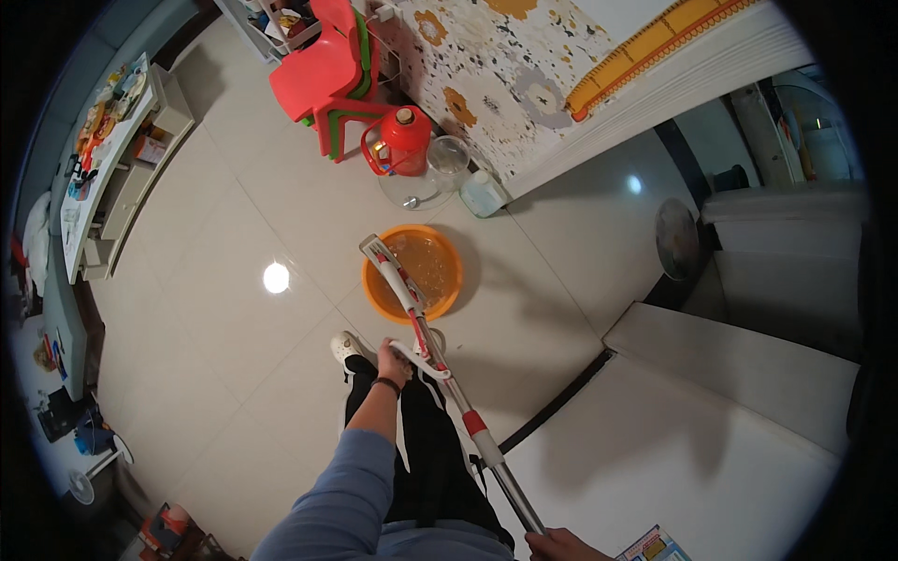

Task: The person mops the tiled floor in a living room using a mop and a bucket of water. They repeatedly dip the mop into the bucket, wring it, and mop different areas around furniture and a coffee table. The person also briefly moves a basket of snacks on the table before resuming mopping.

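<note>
A sponge mop (518, 494) with a telescopic metal pole slants from the lower right to an orange plastic basin (457, 289) on the tiled floor. Its head (397, 275) lies over the left part of the basin, one end past the rim; how deep it sits is hard to judge. Cloudy water (436, 270) with bubbles fills part of the basin. My left hand (394, 362) grips the white lever (421, 360) on the mop's pole. At the bottom edge my right hand (563, 545) is closed around the upper pole, partly cut off by the frame.
Beyond the basin stand a red thermos jug (407, 144), a glass lid (414, 191), a plastic jug (483, 194) and stacked child's chairs (319, 73). A white sofa-like seat (631, 449) is at right. A low cabinet (123, 175) stands at left.
</note>
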A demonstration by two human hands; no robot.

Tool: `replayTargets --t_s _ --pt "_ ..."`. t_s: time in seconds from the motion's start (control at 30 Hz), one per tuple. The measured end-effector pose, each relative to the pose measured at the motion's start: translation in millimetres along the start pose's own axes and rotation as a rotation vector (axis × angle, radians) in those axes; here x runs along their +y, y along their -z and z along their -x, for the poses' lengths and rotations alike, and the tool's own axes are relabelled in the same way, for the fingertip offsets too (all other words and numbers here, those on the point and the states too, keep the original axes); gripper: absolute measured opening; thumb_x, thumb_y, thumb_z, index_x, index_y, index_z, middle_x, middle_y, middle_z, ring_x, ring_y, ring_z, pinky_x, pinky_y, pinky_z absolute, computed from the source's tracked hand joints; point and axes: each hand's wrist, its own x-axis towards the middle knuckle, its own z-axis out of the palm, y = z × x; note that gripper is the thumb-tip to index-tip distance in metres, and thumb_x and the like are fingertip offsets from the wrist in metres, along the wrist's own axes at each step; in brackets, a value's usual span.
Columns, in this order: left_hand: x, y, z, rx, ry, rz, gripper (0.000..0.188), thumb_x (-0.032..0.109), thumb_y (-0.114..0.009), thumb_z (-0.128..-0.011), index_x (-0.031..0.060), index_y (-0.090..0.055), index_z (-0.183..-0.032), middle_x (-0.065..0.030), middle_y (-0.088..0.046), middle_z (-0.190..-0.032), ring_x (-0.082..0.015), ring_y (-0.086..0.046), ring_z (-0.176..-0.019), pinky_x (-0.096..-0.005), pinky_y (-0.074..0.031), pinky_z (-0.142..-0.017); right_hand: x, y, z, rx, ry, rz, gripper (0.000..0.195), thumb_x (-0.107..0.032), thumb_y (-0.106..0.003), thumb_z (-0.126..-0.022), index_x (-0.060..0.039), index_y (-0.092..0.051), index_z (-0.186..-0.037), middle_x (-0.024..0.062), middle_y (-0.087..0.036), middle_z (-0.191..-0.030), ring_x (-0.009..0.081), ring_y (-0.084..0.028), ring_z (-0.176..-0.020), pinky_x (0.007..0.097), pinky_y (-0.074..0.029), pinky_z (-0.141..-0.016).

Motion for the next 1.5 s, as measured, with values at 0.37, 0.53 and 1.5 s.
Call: replayTargets --t_s 0.37,0.53,1.5 --pt "-104 13 43 0.339 0.030 0.442 0.046 0.053 -0.036 -0.077 0.0101 -0.034 -0.062 -0.0026 -0.045 -0.061 -0.0184 -0.039 -0.055 -0.0319 -0.031 -0.049 -10 -2 -80 0.232 0.017 0.550 0.047 -0.038 -0.047 -0.082 0.0092 -0.047 -0.079 0.0240 -0.055 -0.063 0.0359 -0.057 -0.057 0.0394 -0.046 -0.053" --pt "-144 11 13 0.277 0.089 0.730 0.053 0.063 -0.034 -0.075 0.0128 -0.033 -0.057 -0.0019 -0.044 -0.055 -0.0160 -0.037 -0.046 -0.0259 -0.033 -0.046 -21 -16 -111 0.305 0.074 0.632 0.046 -0.034 -0.045 -0.084 0.0107 -0.047 -0.075 0.0282 -0.054 -0.063 0.0393 -0.056 -0.058 0.0416 -0.046 -0.053" --pt "64 54 -2 -0.282 0.264 0.214 0.054 0.059 -0.035 -0.078 0.0055 -0.044 -0.071 -0.0036 -0.036 -0.049 -0.0131 -0.029 -0.038 -0.0274 -0.023 -0.035 -60 -125 -23 0.302 0.400 0.522 0.022 -0.010 -0.048 -0.065 0.0056 -0.051 -0.080 0.0141 -0.053 -0.062 0.0217 -0.053 -0.055 0.0344 -0.043 -0.050"
